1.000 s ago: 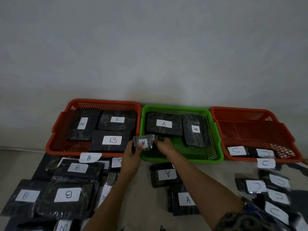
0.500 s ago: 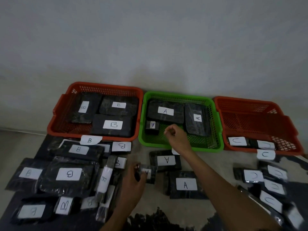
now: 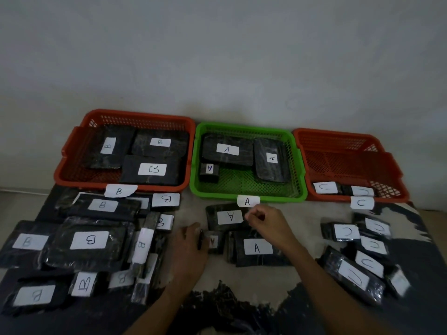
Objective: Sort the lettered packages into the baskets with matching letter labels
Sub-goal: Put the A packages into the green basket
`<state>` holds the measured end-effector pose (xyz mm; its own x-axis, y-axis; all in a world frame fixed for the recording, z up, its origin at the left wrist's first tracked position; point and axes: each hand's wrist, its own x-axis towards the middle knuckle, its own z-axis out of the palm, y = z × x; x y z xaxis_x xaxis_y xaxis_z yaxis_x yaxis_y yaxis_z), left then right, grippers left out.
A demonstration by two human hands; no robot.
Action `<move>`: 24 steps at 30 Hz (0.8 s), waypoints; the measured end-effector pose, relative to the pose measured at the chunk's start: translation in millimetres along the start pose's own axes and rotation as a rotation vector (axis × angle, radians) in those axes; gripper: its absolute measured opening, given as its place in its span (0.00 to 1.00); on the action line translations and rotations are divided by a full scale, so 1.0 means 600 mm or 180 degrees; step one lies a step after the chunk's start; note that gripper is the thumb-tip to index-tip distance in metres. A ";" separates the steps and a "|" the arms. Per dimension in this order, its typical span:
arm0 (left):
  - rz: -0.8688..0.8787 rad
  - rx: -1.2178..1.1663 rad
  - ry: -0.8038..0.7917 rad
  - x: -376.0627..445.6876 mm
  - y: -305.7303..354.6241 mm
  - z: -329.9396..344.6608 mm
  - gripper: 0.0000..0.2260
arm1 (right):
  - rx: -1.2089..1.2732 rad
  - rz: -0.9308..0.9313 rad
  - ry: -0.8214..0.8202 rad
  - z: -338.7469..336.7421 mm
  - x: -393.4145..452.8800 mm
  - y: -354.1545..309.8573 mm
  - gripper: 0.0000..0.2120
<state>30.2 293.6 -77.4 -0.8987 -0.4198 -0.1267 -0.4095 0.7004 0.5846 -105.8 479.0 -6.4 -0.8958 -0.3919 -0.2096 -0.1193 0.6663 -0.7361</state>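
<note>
The green basket (image 3: 246,196) carries an A label (image 3: 247,201) and holds two large A packages (image 3: 227,149) and one small A package (image 3: 209,169). On the floor in front lie a black A package (image 3: 229,217) and a bigger A package (image 3: 257,247). My left hand (image 3: 188,250) grips another small A package (image 3: 213,241) low beside them. My right hand (image 3: 268,223) hovers with curled fingertips at the right edge of the nearer floor A package; whether it pinches it is unclear.
Left, an orange basket (image 3: 121,116) labelled B (image 3: 119,191) holds three B packages, with several B packages (image 3: 89,240) piled in front. Right, an orange basket (image 3: 338,141) labelled C (image 3: 361,202) holds two C packages, with several C packages (image 3: 347,232) before it.
A small A package went from my hands into the green basket. My right hand drew back to the floor A package. My left hand moved down and now holds another small A package.
</note>
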 end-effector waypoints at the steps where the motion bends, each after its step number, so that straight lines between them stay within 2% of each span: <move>1: 0.0013 -0.0159 0.0104 -0.002 0.006 -0.003 0.13 | -0.0357 0.0009 0.0065 -0.006 -0.008 0.013 0.06; 2: -0.0018 -0.0432 0.0182 -0.004 0.017 -0.007 0.13 | -0.0713 0.0037 0.0057 -0.013 -0.017 0.025 0.04; 5: 0.0037 -0.0822 -0.0009 -0.005 0.046 -0.004 0.10 | -0.1669 0.0413 -0.0534 -0.030 -0.043 0.058 0.27; 7: 0.0176 -0.0867 -0.0142 -0.006 0.059 0.002 0.08 | -0.1861 0.0659 -0.0886 -0.034 -0.056 0.071 0.37; 9: 0.0338 -0.0881 -0.0252 -0.007 0.066 0.009 0.07 | -0.1725 0.0761 -0.0921 -0.033 -0.064 0.081 0.37; 12: 0.0467 -0.0875 -0.0470 -0.011 0.069 0.014 0.09 | -0.1402 0.0731 -0.0691 -0.035 -0.072 0.084 0.33; 17: 0.0510 -0.0745 -0.0842 -0.017 0.070 0.017 0.12 | -0.1581 0.1055 -0.0716 -0.035 -0.078 0.091 0.43; 20: 0.0478 -0.0690 -0.0942 -0.022 0.067 0.018 0.14 | -0.1352 0.1302 -0.0777 -0.037 -0.082 0.106 0.49; 24: 0.0544 -0.0612 -0.1009 -0.018 0.073 0.013 0.13 | -0.1119 0.1306 -0.0669 -0.038 -0.083 0.116 0.47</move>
<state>20.9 333.6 -56.8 -0.9674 -0.0870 -0.2379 -0.2404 0.6112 0.7541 -79.0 559.2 -32.6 -0.7988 -0.1506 -0.5824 0.0527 0.9469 -0.3172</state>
